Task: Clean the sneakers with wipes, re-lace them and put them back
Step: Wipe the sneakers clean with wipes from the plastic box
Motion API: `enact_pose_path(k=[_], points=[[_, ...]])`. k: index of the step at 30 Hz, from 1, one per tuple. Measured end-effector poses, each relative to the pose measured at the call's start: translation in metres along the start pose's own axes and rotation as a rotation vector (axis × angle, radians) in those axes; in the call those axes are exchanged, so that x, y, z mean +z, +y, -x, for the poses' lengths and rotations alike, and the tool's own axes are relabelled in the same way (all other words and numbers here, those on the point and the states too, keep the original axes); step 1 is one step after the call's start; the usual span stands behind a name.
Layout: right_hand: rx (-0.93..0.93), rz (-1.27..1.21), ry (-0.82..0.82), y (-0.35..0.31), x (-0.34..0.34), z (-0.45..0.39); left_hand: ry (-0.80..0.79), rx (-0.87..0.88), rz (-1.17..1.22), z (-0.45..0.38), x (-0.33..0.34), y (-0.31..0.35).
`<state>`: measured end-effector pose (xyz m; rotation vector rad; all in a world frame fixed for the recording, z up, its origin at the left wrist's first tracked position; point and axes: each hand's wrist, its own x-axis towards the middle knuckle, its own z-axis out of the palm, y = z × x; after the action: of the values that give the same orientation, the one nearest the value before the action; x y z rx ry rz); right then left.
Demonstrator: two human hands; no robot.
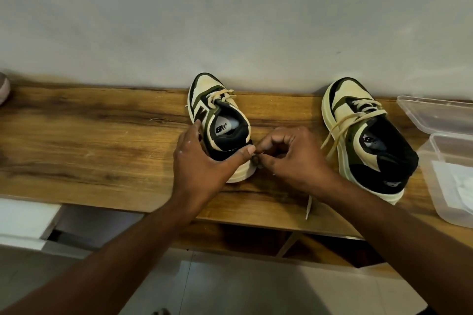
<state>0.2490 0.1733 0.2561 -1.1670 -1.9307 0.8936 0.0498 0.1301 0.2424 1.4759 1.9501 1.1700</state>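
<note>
Sneakers, two of a cream, olive and black pair, stand on our wooden shelf top (102, 135) with their toes against the pale wall (230, 20). Our left hand (202, 161) grips the heel of the left sneaker (217, 115), thumb laid across the back of the collar and fingers wrapped round its outer side. Our right hand (289, 158) sits just beside that heel, fingers curled and fingertips pressed together with the thumb in a pinch on something small and dark; we cannot tell what it is. The thumb of the left hand and the fingertips of the right nearly meet at the heel.

The right sneaker (366, 135) stands apart to the right, its cream lace (340, 125) loosely threaded and trailing down its side onto the wood, one end reaching the shelf's front edge. At far right lies an open clear plastic box (450, 186) holding white sheets (455, 181), its lid (435, 112) raised behind it, near the right sneaker. Below the shelf we see dark compartments and a pale tiled floor (243, 286).
</note>
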Motion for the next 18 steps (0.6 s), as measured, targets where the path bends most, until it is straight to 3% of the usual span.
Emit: enact_pose_path(k=[10,18], points=[[-0.097,-0.114,-0.033,-0.03,-0.002,0.011,-0.127,0.012,0.487,0.001,-0.028,-0.008],[0.008,-0.24,0.2,-0.034,-0.002,0.001,-0.247,-0.181,0.743,-0.002,-0.03,-0.01]])
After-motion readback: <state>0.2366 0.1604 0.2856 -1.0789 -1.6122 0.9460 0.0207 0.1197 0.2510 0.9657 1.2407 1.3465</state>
